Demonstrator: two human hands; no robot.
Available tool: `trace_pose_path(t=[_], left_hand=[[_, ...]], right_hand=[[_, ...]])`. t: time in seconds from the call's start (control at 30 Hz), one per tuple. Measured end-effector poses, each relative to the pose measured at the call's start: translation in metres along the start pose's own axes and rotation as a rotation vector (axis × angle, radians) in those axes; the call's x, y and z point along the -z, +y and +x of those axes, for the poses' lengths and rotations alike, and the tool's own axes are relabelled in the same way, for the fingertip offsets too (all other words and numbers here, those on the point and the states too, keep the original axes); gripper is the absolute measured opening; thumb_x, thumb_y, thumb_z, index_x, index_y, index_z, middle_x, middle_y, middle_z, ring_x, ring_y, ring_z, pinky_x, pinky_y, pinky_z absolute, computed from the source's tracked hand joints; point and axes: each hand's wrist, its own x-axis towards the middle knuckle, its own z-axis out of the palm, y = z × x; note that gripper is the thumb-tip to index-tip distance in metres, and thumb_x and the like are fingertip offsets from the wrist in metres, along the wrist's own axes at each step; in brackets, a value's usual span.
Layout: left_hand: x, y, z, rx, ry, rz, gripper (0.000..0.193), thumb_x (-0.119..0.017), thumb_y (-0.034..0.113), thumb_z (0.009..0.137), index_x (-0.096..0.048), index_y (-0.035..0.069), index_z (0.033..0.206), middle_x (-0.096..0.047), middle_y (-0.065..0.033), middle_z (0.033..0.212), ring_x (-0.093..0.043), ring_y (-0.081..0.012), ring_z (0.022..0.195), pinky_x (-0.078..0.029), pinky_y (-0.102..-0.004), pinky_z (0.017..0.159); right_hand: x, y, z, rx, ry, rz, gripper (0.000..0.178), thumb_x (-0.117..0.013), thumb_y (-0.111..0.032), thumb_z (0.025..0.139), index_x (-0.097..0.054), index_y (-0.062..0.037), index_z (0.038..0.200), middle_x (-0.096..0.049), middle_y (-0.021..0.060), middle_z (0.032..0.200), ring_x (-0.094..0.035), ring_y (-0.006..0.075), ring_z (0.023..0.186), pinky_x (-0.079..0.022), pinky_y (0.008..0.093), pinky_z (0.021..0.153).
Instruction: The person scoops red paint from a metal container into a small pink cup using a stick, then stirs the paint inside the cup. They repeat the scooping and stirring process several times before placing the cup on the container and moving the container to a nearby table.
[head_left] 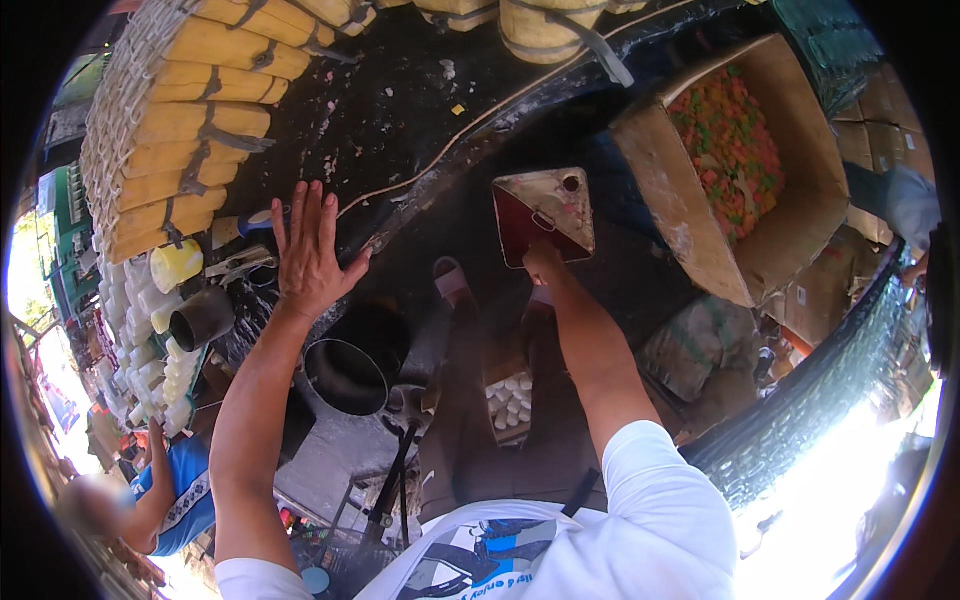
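Note:
My right hand is closed at the near edge of a square metal tin, which is cut open on one side. The tin has a dark red inside, a worn pale top with a round hole, and a small wire handle. My left hand is spread flat with its fingers pointing away from me, holding nothing. It is over or on the near edge of a dark, stained surface; whether it touches cannot be seen. Both arms reach forward.
Yellow strapped bundles are stacked at the far left. On the right stands a cardboard box of red, orange and green bits. A dark pot and a grey cup are near my left arm. Another person is at lower left.

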Motion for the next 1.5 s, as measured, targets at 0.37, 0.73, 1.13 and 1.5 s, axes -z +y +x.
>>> trace_pose_path(t=[0.37, 0.73, 1.13, 1.5], left_hand=[[-0.001, -0.002, -0.001, 0.003, 0.001, -0.031, 0.123, -0.09, 0.034, 0.079, -0.014, 0.007, 0.171, -0.034, -0.0314, 0.168, -0.027, -0.0508, 0.16, -0.012, -0.0731, 0.128], [-0.001, -0.005, -0.004, -0.003, 0.01, -0.055, 0.12, -0.086, 0.041, 0.083, -0.013, 0.007, 0.172, -0.032, -0.0326, 0.169, -0.023, -0.0515, 0.161, -0.009, -0.0759, 0.126], [0.002, -0.008, 0.0, -0.072, 0.064, -0.113, 0.119, -0.087, 0.039, 0.082, -0.015, 0.007, 0.171, -0.033, -0.0293, 0.17, -0.025, -0.0521, 0.16, -0.007, -0.0778, 0.125], [-0.015, 0.152, 0.045, -0.129, -0.191, -0.587, 0.049, -0.061, 0.022, 0.105, -0.056, 0.0, 0.148, -0.056, -0.0277, 0.152, -0.058, -0.045, 0.139, -0.045, -0.0553, 0.117]], right_hand=[[-0.038, -0.02, 0.006, -0.757, 0.735, 1.139, 0.059, -0.067, -0.014, 0.097, -0.048, -0.0044, 0.152, -0.076, 0.0242, 0.115, -0.08, 0.036, 0.089, -0.063, 0.0466, 0.06], [-0.027, -0.014, 0.033, -0.422, 0.405, 0.921, 0.053, -0.066, -0.014, 0.095, -0.057, -0.0023, 0.146, -0.078, 0.0237, 0.1, -0.08, 0.031, 0.097, -0.062, 0.0451, 0.068], [-0.038, -0.07, -0.055, -0.774, 1.064, 0.92, 0.037, -0.068, -0.035, 0.095, -0.074, -0.0115, 0.123, -0.077, 0.0192, 0.113, -0.072, 0.0426, 0.11, -0.057, 0.0525, 0.096], [0.266, 0.03, -0.163, 1.112, 1.222, 2.411, 0.058, -0.056, -0.05, 0.111, -0.054, -0.0075, 0.15, -0.059, 0.0118, 0.144, -0.052, 0.0322, 0.138, -0.04, 0.0583, 0.114]])
